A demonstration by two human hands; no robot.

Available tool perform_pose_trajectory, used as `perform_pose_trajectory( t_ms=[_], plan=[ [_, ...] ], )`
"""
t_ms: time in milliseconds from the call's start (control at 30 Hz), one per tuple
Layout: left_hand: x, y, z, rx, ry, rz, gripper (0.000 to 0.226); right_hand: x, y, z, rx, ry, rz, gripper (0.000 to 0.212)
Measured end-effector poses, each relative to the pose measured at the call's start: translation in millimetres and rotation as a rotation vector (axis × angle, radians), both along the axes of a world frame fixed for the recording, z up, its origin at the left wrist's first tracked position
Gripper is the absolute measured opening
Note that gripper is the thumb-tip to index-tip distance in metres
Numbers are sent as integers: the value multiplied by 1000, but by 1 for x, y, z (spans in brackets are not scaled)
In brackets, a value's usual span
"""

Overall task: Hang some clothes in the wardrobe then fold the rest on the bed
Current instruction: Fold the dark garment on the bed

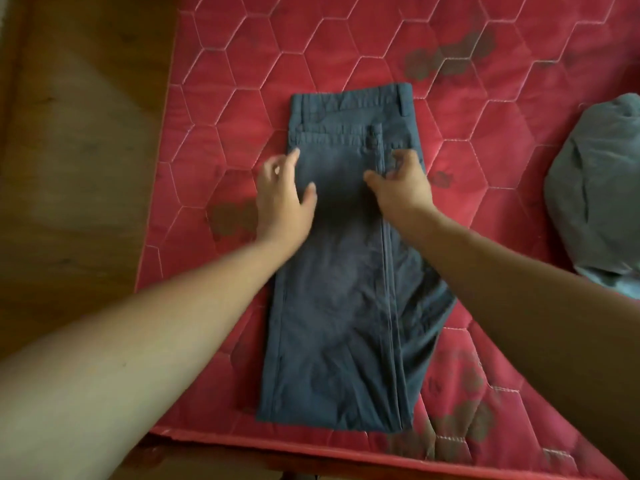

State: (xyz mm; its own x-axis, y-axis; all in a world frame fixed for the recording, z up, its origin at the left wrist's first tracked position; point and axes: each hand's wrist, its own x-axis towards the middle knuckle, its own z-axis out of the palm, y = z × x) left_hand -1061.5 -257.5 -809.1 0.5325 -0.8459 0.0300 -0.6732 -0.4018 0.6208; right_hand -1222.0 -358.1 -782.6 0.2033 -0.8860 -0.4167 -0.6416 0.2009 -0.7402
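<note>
A pair of dark blue-grey trousers lies folded lengthwise on the red quilted mattress, waistband at the far end. My left hand rests with spread fingers on the trousers' left edge, below the waistband. My right hand presses on the right side near the seam, its fingertips bent into the cloth; whether it pinches the fabric is unclear.
A crumpled grey garment lies on the mattress at the right edge of view. The mattress's left edge and near edge border a brown wooden floor.
</note>
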Motion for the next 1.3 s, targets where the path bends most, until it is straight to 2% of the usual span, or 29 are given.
perform_pose_trajectory(
  t_ms=[33,100,233,367,400,467,533,633,733,833,900,1000,1067,1167,1300],
  plan=[
    [11,-22,2,28,103,67,56,14,-15,0,91,-37,-96,59],
    [27,-56,7,131,221,119,57,33,-40,-4,122,-29,-125,58],
    [50,-83,20,270,201,61,55,34,-60,-18,47,178,50,42],
    [68,-87,24,423,225,-69,52,21,-56,-24,-37,71,83,15],
    [72,-88,25,440,237,-57,46,18,-55,-24,-52,37,79,15],
    [80,-91,30,445,231,-45,30,15,-55,-20,-70,-2,79,33],
    [85,-94,39,426,186,-124,21,17,-59,-12,-81,-22,74,38],
    [95,-106,51,365,137,-192,19,26,-76,1,-113,14,106,22],
    [103,-133,52,278,119,-80,24,43,-107,17,-135,84,179,9],
    [79,-130,37,238,101,30,48,50,-109,20,-98,179,234,55],
    [44,-84,19,247,-10,13,61,38,-70,12,-213,313,313,75],
    [-19,25,-2,294,-231,-256,66,-7,35,-12,-443,458,562,78],
    [-47,86,-14,379,-340,-398,67,-41,98,-27,-480,512,701,77],
    [-63,126,-28,454,-423,-420,67,-74,143,-50,-463,591,845,79],
    [-61,125,-36,426,-461,-423,67,-75,144,-61,-500,631,837,79]
  ],
)
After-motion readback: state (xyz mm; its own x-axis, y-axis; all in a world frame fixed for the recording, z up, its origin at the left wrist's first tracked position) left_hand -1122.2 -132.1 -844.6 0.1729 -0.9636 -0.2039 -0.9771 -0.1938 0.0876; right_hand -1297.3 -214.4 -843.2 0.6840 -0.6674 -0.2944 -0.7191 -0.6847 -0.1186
